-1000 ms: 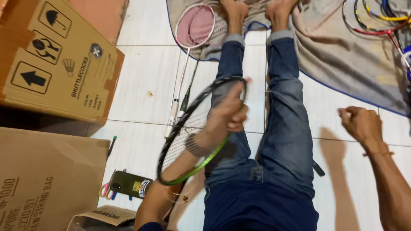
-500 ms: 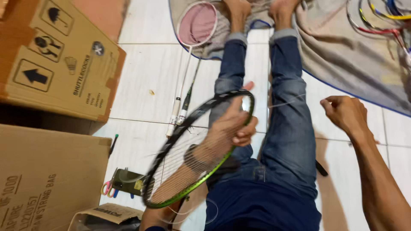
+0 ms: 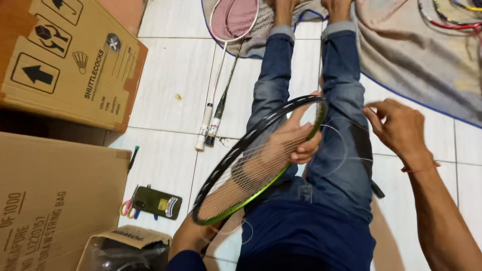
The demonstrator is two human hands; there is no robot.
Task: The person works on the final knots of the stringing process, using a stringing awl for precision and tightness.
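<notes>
I sit on a tiled floor with my legs in blue jeans [image 3: 341, 100] stretched out. My left hand [image 3: 291, 143] grips the rim of a black and green badminton racket head [image 3: 221, 173], partly strung, held over my lap. The hand shows through the strings. My right hand [image 3: 396, 125] is to the right of the frame, fingers pinched on a thin clear string [image 3: 341, 150] that loops from the racket's rim.
Two cardboard boxes [image 3: 65, 60] stand at the left. A pink racket [image 3: 233, 20] and a dark racket lie on the floor by my left leg. A phone [image 3: 156, 202], scissors and a small open box [image 3: 125, 248] lie near my left elbow. A blanket [image 3: 416, 55] with more rackets lies at right.
My right hand has moved left and closer to the racket, now pinching the string. My left hand keeps hold of the frame, which has tilted slightly.
</notes>
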